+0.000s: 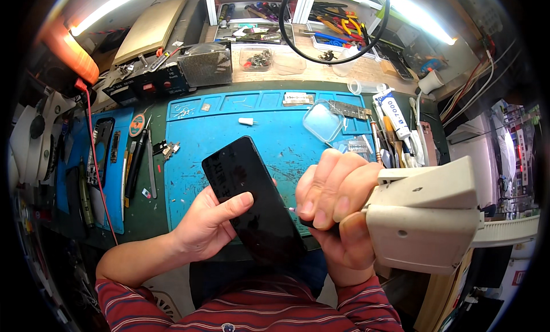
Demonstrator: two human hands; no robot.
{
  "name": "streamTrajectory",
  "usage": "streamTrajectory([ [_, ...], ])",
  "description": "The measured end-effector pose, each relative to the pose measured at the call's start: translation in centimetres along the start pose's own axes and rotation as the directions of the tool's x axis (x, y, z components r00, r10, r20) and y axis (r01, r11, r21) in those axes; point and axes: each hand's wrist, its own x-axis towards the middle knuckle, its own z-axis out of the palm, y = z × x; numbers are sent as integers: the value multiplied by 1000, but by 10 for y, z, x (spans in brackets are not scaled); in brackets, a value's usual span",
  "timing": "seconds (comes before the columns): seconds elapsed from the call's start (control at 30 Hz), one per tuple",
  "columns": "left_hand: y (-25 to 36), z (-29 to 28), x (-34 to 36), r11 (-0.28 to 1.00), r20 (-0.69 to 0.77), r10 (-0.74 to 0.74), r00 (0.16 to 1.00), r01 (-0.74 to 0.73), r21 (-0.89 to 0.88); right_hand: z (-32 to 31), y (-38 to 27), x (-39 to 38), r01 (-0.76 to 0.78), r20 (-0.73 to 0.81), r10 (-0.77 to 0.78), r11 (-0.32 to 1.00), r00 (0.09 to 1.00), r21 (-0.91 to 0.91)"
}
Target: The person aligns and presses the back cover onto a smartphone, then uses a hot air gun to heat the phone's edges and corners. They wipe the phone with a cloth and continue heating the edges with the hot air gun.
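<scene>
My left hand point(207, 220) holds a black smartphone point(246, 194) tilted above the blue mat, the thumb across its glossy face and the fingers beneath. Close to the phone's right edge, my right hand point(338, 209) is closed round a slim tool with a black grip point(314, 224). A short pinkish tip point(292, 209) sticks out of that fist toward the phone's edge; whether it touches cannot be made out. Beside the right hand a beige plastic housing point(424, 234) stands in front, and part of the hand's outer side is hidden. Beyond the phone lies a small white cap-like piece point(246, 121).
A blue work mat point(195, 154) covers the bench. At its right are a clear plastic box point(323, 121), a glue tube point(393, 111) and upright tools. Leftward lie an opened phone frame point(102, 146) and tweezers point(151, 169). A black cable loop point(285, 31) hangs overhead.
</scene>
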Motion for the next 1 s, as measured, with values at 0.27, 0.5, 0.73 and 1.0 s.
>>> streamTrajectory([
  [0.27, -1, -2, 0, 1000, -12, -7, 1000, 7, 1, 1, -3, 0, -18, -34, 15, 996, 999, -82],
  [0.5, -1, 2, 1, 1000, -50, 3, 999, -2, 19, -2, -4, -3, -52, -44, 50, 998, 998, -33],
  [0.73, -1, 1, 1, 1000, -45, 8, 999, -7, 8, -4, -3, -5, -69, -46, 69, 998, 997, 4],
  [1.0, -1, -2, 1, 1000, -41, 12, 999, -12, -3, 4, -3, 2, -7, -36, 7, 1000, 999, 7],
])
